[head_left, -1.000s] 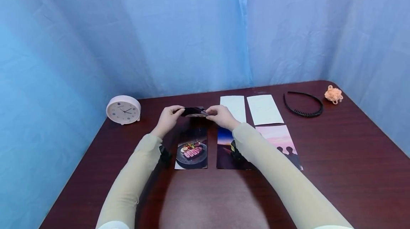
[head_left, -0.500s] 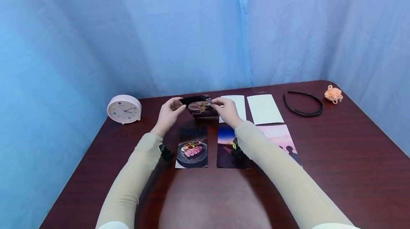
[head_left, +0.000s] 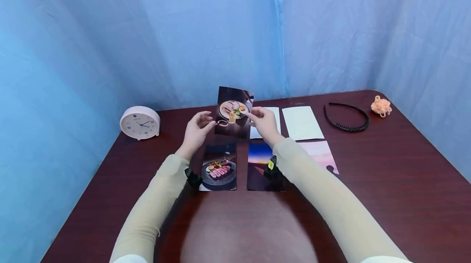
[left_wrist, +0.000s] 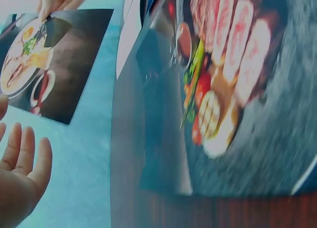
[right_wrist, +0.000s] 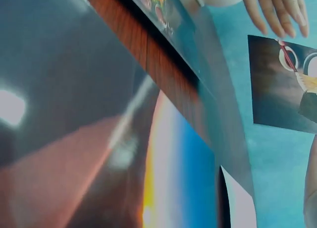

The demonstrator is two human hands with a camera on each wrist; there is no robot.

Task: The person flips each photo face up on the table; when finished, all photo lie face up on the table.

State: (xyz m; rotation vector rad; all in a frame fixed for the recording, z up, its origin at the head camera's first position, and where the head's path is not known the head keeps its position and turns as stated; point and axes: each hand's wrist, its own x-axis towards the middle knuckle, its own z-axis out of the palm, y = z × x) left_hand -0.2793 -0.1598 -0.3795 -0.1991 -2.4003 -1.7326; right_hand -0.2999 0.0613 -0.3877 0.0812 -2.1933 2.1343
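Observation:
A photo print of a noodle bowl (head_left: 233, 111) is held up above the far side of the table, picture facing me. My right hand (head_left: 265, 123) pinches its right edge between thumb and fingers. At the opposite edge is my left hand (head_left: 196, 132), fingers extended and apart in the left wrist view; whether its thumb touches the print is unclear. Beneath lies a steak photo (head_left: 218, 171). To its right are a sunset photo (head_left: 257, 165), partly under my right wrist, and a pink-sky photo (head_left: 320, 154), partly behind my sleeve.
Two white cards (head_left: 302, 123) lie at the back, one partly behind my right hand. A round clock (head_left: 140, 123) stands at the back left. A black headband (head_left: 347, 127) and a peach yarn-like item (head_left: 381, 106) lie at the right. Blue curtains (head_left: 206, 30) hang behind the table.
The noodle photo has risen and tilted from nearly edge-on to facing me. My left fingers have come away from its edge and spread, while the right hand keeps hold.

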